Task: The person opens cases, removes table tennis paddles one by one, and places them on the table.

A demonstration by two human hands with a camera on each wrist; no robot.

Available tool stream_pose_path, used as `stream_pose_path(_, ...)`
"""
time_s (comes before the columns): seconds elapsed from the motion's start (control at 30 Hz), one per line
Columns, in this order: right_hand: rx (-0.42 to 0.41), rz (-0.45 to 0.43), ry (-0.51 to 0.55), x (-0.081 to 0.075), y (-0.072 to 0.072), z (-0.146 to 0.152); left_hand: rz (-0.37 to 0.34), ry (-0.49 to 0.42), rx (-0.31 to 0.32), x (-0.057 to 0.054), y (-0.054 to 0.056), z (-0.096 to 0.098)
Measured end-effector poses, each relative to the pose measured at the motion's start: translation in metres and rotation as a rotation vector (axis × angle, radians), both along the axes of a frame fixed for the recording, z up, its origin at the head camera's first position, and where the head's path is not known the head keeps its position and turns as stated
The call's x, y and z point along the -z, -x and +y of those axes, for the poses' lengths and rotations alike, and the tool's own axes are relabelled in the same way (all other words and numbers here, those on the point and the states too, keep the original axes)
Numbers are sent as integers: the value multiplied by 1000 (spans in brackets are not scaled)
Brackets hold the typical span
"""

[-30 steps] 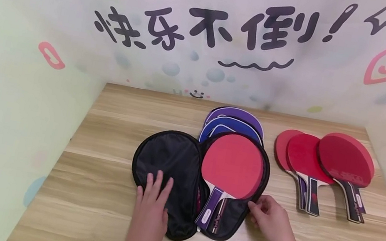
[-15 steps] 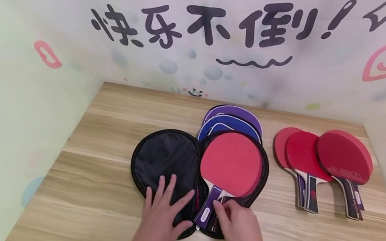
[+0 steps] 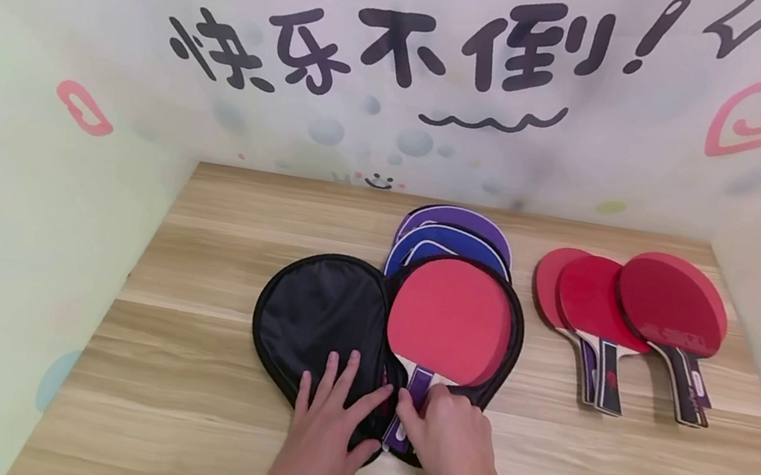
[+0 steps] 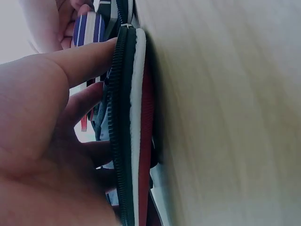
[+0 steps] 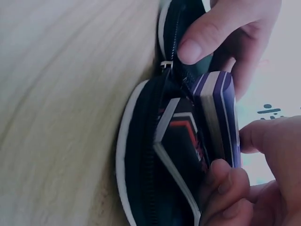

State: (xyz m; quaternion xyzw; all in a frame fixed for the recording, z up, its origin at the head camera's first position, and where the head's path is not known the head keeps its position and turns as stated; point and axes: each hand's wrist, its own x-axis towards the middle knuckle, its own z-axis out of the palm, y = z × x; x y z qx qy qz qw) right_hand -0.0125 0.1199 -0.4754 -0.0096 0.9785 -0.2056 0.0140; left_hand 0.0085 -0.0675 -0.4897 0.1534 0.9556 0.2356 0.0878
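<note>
A black zip-up paddle case (image 3: 312,314) lies unfolded on the table, its lining showing. On its right half rests a red table tennis paddle (image 3: 450,315) with a purple handle (image 5: 217,110). My right hand (image 3: 455,445) pinches that handle, thumb on one side and curled fingers on the other. Beneath it, in the right wrist view, a second, black handle (image 5: 176,141) sits inside the case. My left hand (image 3: 322,440) rests with spread fingers on the case's left half. The left wrist view has its thumb touching the zipper edge (image 4: 117,108).
Behind the unfolded case, blue (image 3: 450,240) and purple (image 3: 461,219) cases are stacked, partly covered by it. Several red paddles (image 3: 672,304) lie overlapping at the right of the wooden table (image 3: 194,374). Printed walls stand at the back and sides.
My right hand has moved left from the case's right edge to the purple handle and now grips it. My left hand has slid slightly right on the case, fingers still spread.
</note>
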Motion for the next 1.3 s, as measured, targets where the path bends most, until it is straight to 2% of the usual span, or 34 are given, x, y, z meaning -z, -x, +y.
stream_pose_path(0.2, 11, 4, 51, -4, -7, 5, -49, 6, 6, 2, 0, -2)
stream_pose_path(0.47, 59, -9, 69, -16, -23, 31, -62, 3, 17, 3, 1, -4)
stream_pose_path(0.57, 53, 33, 89, -17, -29, 47, -61, -3, 16, 4, 1, -5)
stream_pose_path(0.63, 29, 104, 113, -17, -31, 60, -57, -7, 14, 4, 1, -6)
stream_pose_path(0.8, 2, 275, 283, -20, -35, 92, -42, -13, 18, 3, 1, -5)
stream_pose_path(0.87, 9, 336, 364, -24, -35, 105, -40, -14, 20, 2, 0, -5)
stream_pose_path(0.9, 23, 357, 370, -28, -34, 112, -40, -15, 21, 3, 0, -5)
stream_pose_path(0.97, 52, 401, 352, -34, -29, 127, -46, -15, 23, 4, 0, -5)
stream_pose_path(1.03, 108, 421, 267, -39, -21, 145, -55, -16, 23, 4, 0, -5)
stream_pose_path(1.17, 205, 380, 57, -35, 5, 184, -71, -14, 15, 7, 0, -6)
stream_pose_path(1.3, 250, 296, -48, -28, 27, 215, -68, -14, 16, 9, 1, -5)
